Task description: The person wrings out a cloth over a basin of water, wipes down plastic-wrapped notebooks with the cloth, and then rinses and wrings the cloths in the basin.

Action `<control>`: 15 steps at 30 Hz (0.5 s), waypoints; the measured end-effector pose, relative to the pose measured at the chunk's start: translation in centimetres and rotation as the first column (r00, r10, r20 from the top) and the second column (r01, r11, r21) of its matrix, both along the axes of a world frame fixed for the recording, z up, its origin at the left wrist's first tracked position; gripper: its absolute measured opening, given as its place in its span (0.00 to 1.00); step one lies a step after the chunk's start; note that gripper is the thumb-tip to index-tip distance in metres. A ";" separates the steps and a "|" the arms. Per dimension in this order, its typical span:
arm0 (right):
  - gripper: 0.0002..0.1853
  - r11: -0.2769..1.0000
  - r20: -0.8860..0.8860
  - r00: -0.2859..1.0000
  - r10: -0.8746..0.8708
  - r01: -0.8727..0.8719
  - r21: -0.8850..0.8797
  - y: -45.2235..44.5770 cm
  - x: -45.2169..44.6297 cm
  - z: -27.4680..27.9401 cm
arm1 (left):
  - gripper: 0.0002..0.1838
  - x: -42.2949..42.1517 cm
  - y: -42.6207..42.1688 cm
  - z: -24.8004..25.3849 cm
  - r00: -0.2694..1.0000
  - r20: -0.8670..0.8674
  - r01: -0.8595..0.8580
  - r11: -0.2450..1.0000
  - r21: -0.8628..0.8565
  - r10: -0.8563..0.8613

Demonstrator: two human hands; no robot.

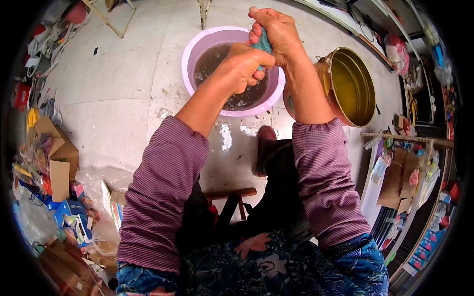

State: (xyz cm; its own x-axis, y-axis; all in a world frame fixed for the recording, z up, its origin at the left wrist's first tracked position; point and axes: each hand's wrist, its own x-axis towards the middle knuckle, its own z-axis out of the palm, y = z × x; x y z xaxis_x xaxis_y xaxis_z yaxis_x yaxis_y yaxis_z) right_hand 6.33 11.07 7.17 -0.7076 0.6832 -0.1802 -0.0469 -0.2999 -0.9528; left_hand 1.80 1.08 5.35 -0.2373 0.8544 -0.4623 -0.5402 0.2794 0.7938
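Observation:
A bunched teal cloth is squeezed between my two hands above a pink basin. My left hand is closed around its lower part. My right hand grips the upper part, thumb pointing up and outward. Most of the cloth is hidden inside my fingers. Murky brown-grey water with floating bits or suds fills the basin below.
Right of the basin stands a metal bucket, yellowish inside. Wet patches mark the pale tiled floor. Cardboard boxes and plastic bags pile up at left. Loaded shelves line the right side. A wooden stool is beneath me.

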 end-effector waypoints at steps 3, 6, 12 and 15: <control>0.07 0.999 0.034 0.999 -0.037 0.035 0.042 -0.1 -0.4 -0.9 | 0.11 0.4 0.2 -0.7 0.979 -0.188 -0.089 0.995 -0.051 0.078; 0.06 0.990 0.046 0.997 -0.062 0.055 0.129 -0.2 -0.6 -1.5 | 0.12 0.5 0.5 -1.5 0.914 -0.399 -0.134 0.982 -0.129 0.073; 0.06 0.947 0.158 0.972 -0.176 0.123 0.298 -0.1 -1.2 -3.7 | 0.15 0.8 1.3 -5.1 0.669 -0.736 -0.224 0.972 -0.066 0.104; 0.07 0.897 0.232 0.938 -0.256 0.141 0.419 0.1 -1.3 -4.9 | 0.17 1.2 1.6 -6.2 0.513 -0.846 -0.277 0.961 -0.003 0.145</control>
